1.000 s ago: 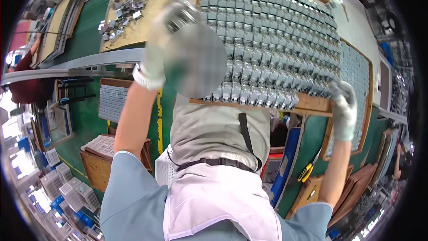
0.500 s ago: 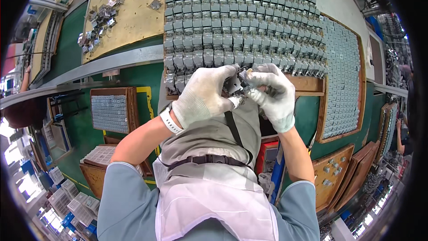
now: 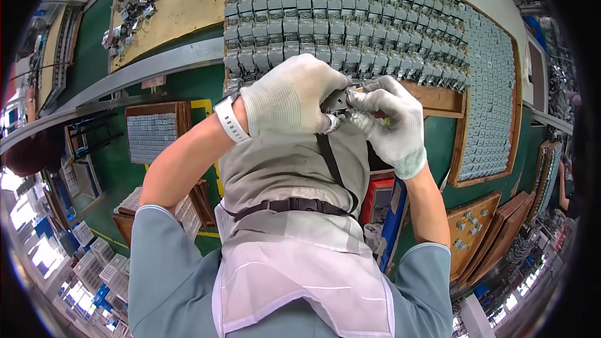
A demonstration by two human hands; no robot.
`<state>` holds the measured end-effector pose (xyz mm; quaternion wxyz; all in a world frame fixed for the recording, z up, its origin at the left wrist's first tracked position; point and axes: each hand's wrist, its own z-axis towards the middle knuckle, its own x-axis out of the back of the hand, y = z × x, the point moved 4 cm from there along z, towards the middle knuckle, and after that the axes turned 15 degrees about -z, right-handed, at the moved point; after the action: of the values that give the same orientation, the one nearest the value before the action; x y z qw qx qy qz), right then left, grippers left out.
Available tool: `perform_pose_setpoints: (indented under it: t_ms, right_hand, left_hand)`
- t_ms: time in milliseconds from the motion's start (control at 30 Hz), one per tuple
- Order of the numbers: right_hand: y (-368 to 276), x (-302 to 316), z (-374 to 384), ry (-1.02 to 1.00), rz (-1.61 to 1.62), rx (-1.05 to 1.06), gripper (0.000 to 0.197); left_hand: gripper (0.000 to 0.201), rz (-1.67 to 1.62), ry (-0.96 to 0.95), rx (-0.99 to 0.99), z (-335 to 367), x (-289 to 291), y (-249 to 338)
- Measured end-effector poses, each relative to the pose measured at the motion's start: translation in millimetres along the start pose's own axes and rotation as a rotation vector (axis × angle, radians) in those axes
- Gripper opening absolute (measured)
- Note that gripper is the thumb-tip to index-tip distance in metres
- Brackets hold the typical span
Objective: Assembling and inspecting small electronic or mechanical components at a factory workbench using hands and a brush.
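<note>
Both hands wear white knit gloves, their fingertips stained grey. Between them, at the near edge of a tray [image 3: 438,96], is a small metal bracket-like part [image 3: 338,101] with a dark plate face. My left hand [image 3: 294,97] grips it from the left, thumb below and fingers above. Against its right side, my right hand [image 3: 389,119] pinches with thumb and fingertips; whether a second small piece sits in that pinch is hidden. Just beyond the hands, dense rows of grey block-shaped metal parts [image 3: 325,19] fill the tray.
Loose metal brackets [image 3: 134,15] lie heaped on a tan board [image 3: 194,6] at far left. A second tray [image 3: 460,150] of grey parts stands on the right. Wooden trays [image 3: 466,231] lean lower right, near a red box [image 3: 377,203]. A metal rail [image 3: 169,64] crosses at left.
The view has shifted slightly. My left hand has turned more over the bracket, its back now raised toward the rows. My right hand still pinches at the part's right side.
</note>
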<state>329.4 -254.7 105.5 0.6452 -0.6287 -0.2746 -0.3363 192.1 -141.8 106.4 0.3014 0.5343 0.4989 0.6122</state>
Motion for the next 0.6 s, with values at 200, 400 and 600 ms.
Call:
perform_pose_setpoints:
  t_ms: [200, 400, 600]
  right_hand:
    - [16.3, 4.1, -11.8, -0.049, 0.147, 0.004, 0.062]
    - [16.0, 18.9, -22.5, 0.018, -0.013, 0.157, 0.059]
    - [32.2, 16.6, -62.0, 0.107, 0.137, -0.033, 0.099]
  left_hand:
    - [0.022, -0.016, -0.065, -0.044, 0.5, -12.1, 10.8]
    - [0.024, 0.043, 0.092, -0.135, 2.1, -35.8, 19.5]
    - [0.038, -0.074, 0.096, -0.067, 12.6, -54.6, 16.1]
